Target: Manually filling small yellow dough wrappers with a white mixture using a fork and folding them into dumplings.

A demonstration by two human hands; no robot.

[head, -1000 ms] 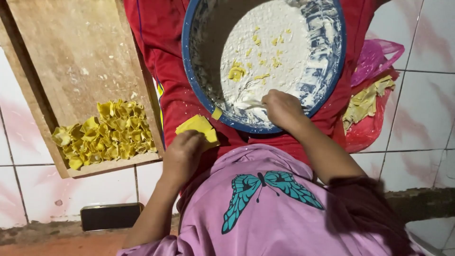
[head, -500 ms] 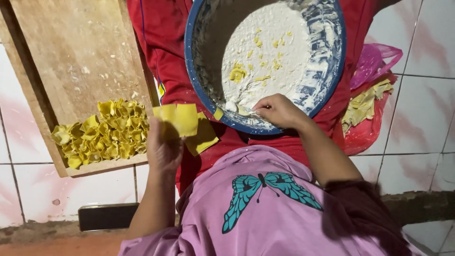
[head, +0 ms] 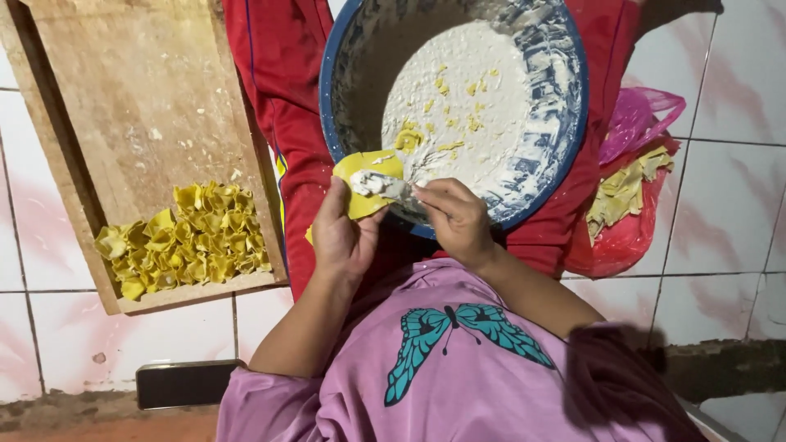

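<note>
- A person in a pink top printed with a teal butterfly (head: 467,344) works seated over a white tiled floor (head: 729,221), seen from the head camera looking straight down.
- The left hand (head: 344,237) is cupped under a yellow dough wrapper (head: 364,180), fingers curled up around its near edge, so the sheet rests open on the palm.
- The right hand (head: 458,221) is closed in a pinch on a small utensil (head: 393,188); its kind cannot be told. Its tip lies on a dab of whitish filling (head: 368,182) in the middle of the wrapper.
- Both hands meet at the near rim of a large blue-rimmed bowl (head: 332,98), which rests on red cloth (head: 278,98) over the person's lap.
- The bowl holds a pale paste (head: 483,90) smeared up its sides and dotted with yellow scraps.
- To the left, a wooden tray (head: 139,98) lies on the tiles, with a pile of folded yellow dumplings (head: 184,241) heaped at its near end.
- To the right, just beside the bowl, a red and pink plastic bag (head: 630,237) sits open with more yellow wrappers (head: 622,192) showing inside.
- A dark flat object (head: 184,383) lies near the left elbow.
</note>
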